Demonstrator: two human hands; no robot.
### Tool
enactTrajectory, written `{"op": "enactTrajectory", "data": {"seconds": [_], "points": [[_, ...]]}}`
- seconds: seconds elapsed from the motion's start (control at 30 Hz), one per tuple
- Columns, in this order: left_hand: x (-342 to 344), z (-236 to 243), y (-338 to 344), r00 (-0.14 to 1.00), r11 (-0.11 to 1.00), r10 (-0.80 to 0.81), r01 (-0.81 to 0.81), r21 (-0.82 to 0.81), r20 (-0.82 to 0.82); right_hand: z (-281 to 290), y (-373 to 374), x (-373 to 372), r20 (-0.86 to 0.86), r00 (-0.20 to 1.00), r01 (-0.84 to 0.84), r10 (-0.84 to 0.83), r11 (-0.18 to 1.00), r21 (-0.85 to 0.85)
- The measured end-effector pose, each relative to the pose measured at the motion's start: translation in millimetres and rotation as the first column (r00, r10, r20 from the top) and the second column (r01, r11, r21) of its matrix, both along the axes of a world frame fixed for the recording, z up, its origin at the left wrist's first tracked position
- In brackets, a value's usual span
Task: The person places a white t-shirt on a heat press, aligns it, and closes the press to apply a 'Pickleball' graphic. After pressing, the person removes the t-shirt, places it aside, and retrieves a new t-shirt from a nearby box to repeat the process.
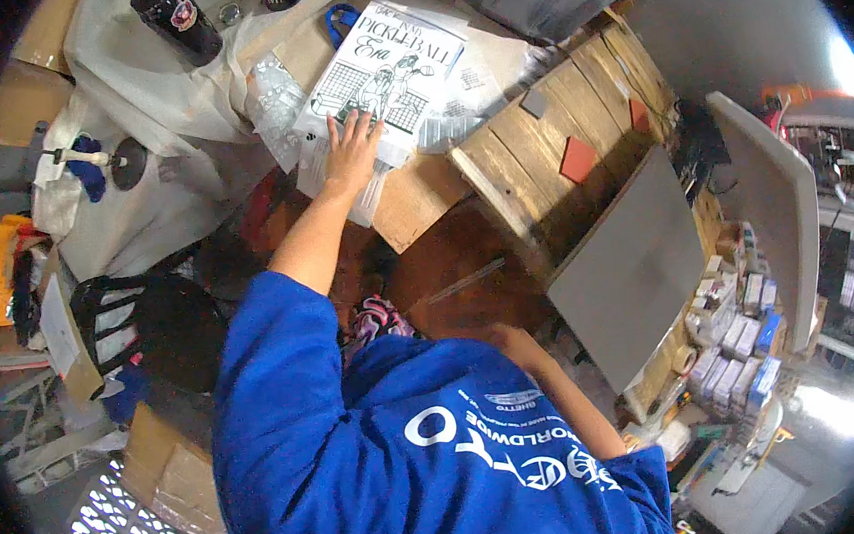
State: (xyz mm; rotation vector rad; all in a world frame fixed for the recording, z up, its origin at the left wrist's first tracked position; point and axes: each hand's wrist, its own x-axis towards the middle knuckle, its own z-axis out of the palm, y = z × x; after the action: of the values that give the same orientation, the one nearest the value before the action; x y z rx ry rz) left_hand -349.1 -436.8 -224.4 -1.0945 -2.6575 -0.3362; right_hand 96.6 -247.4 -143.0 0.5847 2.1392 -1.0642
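Printed sheet (387,74): lies under left hand (351,152), fingers spread flat on its lower edge. Right hand (506,339): low, apart; grip cannot be told.

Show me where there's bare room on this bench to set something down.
Bare patches: the grey board leaning by the wooden planks, and the brown cardboard right of the left hand. Crowded: the printed sheet and plastic bags under that hand, the bottles, the small boxes.
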Motion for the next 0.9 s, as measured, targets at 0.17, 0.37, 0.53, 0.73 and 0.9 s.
{"op": "enactTrajectory", "data": {"seconds": [0.17, 0.37, 0.53, 0.73, 0.9], "points": [[-52.9, 27.3, -3.6, 0.799, 0.953, -0.010, -0.175, 0.249, 0.601, 19.6, -31.3, -218.1, -0.183, 0.983, -0.016, 0.014, 1.000, -0.009], [-62.6, 28.7, -13.5, 0.913, 0.934, -0.346, 0.356, -0.007, 0.217, -31.7, -32.1, -362.9, -0.057, 0.844, 0.489, -0.534, 0.808, -0.327], [-62.0, -1.8, -19.2, 0.893, 0.917, -0.398, 0.394, 0.065, 0.209, -60.1, -28.5, -394.3, 0.079, 0.483, 0.833, -0.872, 0.430, -0.348], [-91.6, 30.1, -15.8, 0.932, 0.889, -0.054, -0.118, 0.442, 0.358, -68.3, -12.9, -403.8, 0.182, 0.566, 0.802, -0.804, 0.487, -0.345], [-119.4, 74.2, -16.7, 0.983, 0.753, 0.024, -0.137, 0.644, 0.181, -60.2, -16.8, -431.1, 0.099, 0.704, 0.706, -0.704, 0.676, -0.213]]}}
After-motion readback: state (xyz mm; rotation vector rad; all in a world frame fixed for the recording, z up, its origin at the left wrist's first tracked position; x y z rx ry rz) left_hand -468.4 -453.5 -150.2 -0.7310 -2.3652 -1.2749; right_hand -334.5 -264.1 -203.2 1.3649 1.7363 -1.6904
